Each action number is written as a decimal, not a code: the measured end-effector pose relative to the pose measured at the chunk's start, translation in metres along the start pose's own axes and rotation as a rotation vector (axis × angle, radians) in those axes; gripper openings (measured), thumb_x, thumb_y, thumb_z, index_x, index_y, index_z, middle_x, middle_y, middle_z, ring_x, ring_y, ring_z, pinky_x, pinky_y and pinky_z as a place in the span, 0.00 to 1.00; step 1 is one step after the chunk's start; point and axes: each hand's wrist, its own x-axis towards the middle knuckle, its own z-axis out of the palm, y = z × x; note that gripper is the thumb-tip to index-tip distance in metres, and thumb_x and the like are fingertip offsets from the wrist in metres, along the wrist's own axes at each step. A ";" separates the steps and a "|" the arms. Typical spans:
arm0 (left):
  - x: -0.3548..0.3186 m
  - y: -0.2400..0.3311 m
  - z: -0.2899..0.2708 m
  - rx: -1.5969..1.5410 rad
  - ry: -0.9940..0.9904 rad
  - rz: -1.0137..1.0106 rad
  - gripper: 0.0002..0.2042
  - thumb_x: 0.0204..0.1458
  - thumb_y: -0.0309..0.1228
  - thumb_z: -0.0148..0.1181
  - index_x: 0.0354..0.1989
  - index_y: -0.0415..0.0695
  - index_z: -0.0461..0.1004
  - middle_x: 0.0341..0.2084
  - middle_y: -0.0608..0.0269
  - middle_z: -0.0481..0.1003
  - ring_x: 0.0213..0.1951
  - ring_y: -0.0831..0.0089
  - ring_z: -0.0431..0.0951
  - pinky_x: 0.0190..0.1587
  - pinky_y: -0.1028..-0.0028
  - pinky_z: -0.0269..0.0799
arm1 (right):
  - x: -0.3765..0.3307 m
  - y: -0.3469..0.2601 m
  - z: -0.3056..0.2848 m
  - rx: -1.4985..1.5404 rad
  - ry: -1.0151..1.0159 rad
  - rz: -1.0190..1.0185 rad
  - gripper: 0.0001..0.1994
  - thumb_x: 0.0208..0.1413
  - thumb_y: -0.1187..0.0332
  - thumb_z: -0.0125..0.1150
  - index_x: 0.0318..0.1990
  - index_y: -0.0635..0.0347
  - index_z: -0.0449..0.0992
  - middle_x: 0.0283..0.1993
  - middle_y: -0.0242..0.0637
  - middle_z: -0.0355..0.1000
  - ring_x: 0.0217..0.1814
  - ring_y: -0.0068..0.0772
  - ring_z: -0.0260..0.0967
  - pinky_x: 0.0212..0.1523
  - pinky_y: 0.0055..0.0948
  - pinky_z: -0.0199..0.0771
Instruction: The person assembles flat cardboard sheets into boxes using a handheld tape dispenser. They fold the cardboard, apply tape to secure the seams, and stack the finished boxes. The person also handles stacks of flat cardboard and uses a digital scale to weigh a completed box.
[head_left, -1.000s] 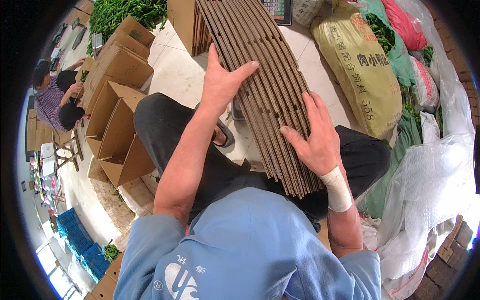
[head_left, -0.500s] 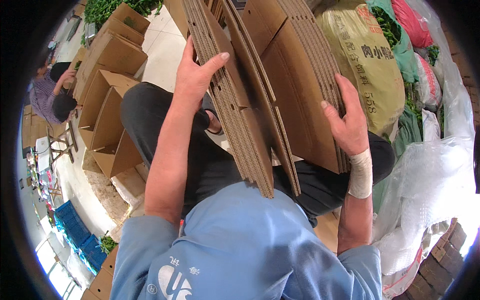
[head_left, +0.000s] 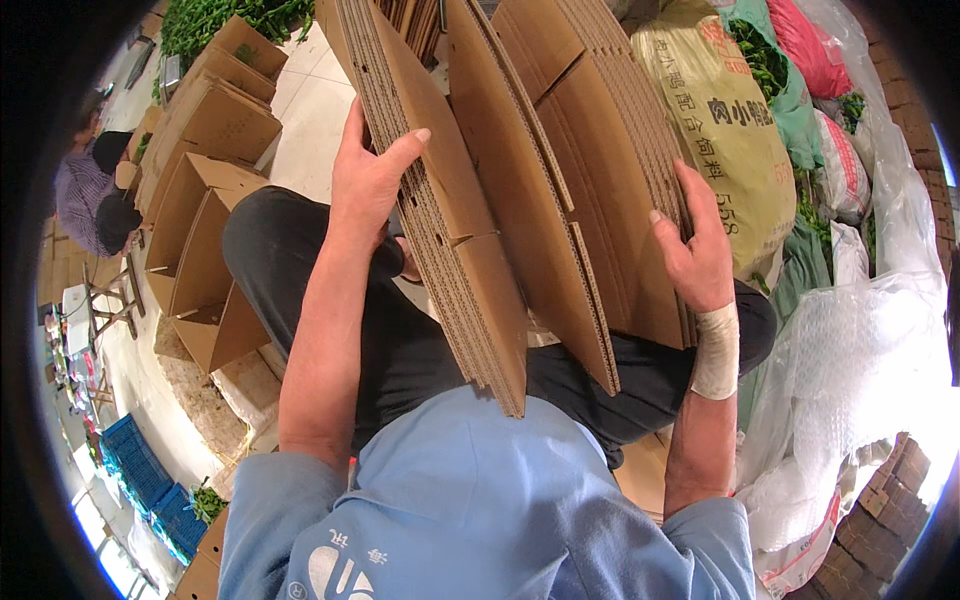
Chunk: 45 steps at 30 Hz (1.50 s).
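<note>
Clearly, both hands are spread wide around flattened corrugated cardboard boxes (head_left: 480, 265), which stand on edge above the lap and lean apart in three groups, with gaps between them. Toward the person's left, the left hand (head_left: 372, 178) rests against the outer side of a thick bundle, its thumb stretched over the fluted edges and well away from the forefinger; the other fingertips are hidden, so how firmly they press I cannot tell. At the opposite side, the right hand (head_left: 703, 255) cups the outer edges of another bundle, thumb and fingers apart, the thumb lying on the fluted edge nearest the body. Between these two bundles stands a thinner folded piece, which neither hand is seen to touch. A pale bandage (head_left: 716, 352) wraps the right wrist, and below the cardboard are dark trousers (head_left: 285, 260) and a light blue shirt (head_left: 440, 490). Just beyond the left knee, opened cardboard boxes (head_left: 200, 250) stand in a row, with a heap of green peppers (head_left: 225, 22) past them. Farther left, a co-worker in a striped top (head_left: 85, 190) bends forward, and blue plastic crates (head_left: 138, 462) sit lower down. On the right lie a yellow woven sack (head_left: 735, 190) and crumpled clear plastic sheeting (head_left: 840, 370)
</note>
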 end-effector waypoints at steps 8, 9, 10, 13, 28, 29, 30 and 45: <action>-0.004 0.005 0.012 0.078 0.046 0.153 0.40 0.54 0.24 0.64 0.74 0.34 0.48 0.59 0.49 0.70 0.53 0.70 0.76 0.54 0.71 0.74 | -0.004 -0.025 0.004 -0.096 0.002 0.042 0.35 0.53 0.61 0.65 0.68 0.65 0.63 0.68 0.56 0.62 0.70 0.55 0.62 0.68 0.41 0.63; -0.004 0.003 0.011 0.083 0.027 0.169 0.39 0.54 0.24 0.63 0.73 0.35 0.49 0.59 0.49 0.70 0.53 0.70 0.76 0.55 0.71 0.74 | -0.004 -0.030 0.005 -0.123 0.001 0.049 0.35 0.53 0.60 0.65 0.68 0.65 0.63 0.68 0.56 0.62 0.69 0.56 0.62 0.67 0.42 0.64; -0.002 0.002 0.010 0.088 0.009 0.185 0.39 0.55 0.24 0.63 0.73 0.35 0.50 0.58 0.50 0.71 0.54 0.71 0.76 0.55 0.71 0.74 | -0.004 -0.030 0.006 -0.146 0.004 0.025 0.36 0.53 0.60 0.65 0.68 0.65 0.62 0.68 0.57 0.62 0.68 0.57 0.62 0.66 0.43 0.65; -0.002 0.001 0.006 0.104 -0.030 0.147 0.37 0.56 0.24 0.62 0.73 0.35 0.52 0.58 0.51 0.71 0.54 0.71 0.76 0.55 0.72 0.73 | -0.005 -0.042 0.008 -0.111 -0.021 0.060 0.36 0.53 0.60 0.66 0.68 0.64 0.61 0.69 0.57 0.61 0.70 0.57 0.61 0.67 0.43 0.64; -0.009 -0.002 -0.005 -0.185 -0.027 0.023 0.37 0.57 0.26 0.63 0.75 0.43 0.52 0.59 0.54 0.72 0.55 0.70 0.75 0.58 0.71 0.72 | -0.005 -0.027 0.009 -0.135 -0.003 0.031 0.33 0.64 0.52 0.59 0.68 0.65 0.62 0.69 0.55 0.61 0.71 0.55 0.60 0.68 0.42 0.63; -0.009 -0.002 -0.005 -0.181 -0.025 0.031 0.37 0.58 0.26 0.63 0.75 0.43 0.52 0.60 0.54 0.71 0.55 0.69 0.75 0.58 0.70 0.72 | -0.006 -0.027 0.008 -0.151 0.001 0.021 0.33 0.64 0.52 0.59 0.68 0.65 0.62 0.69 0.55 0.61 0.71 0.55 0.60 0.68 0.42 0.63; -0.009 -0.002 -0.005 -0.140 -0.018 0.043 0.37 0.58 0.26 0.63 0.75 0.43 0.52 0.60 0.54 0.71 0.56 0.69 0.75 0.58 0.70 0.71 | -0.006 -0.027 0.009 -0.167 0.004 0.010 0.32 0.64 0.52 0.58 0.68 0.65 0.62 0.69 0.55 0.61 0.71 0.55 0.60 0.68 0.42 0.63; 0.002 0.005 0.010 0.942 -0.013 0.707 0.26 0.58 0.25 0.53 0.67 0.55 0.69 0.71 0.47 0.57 0.73 0.48 0.53 0.71 0.55 0.53 | -0.008 -0.052 0.017 -0.238 -0.002 0.100 0.47 0.54 0.33 0.59 0.69 0.65 0.61 0.69 0.57 0.60 0.68 0.59 0.62 0.64 0.47 0.66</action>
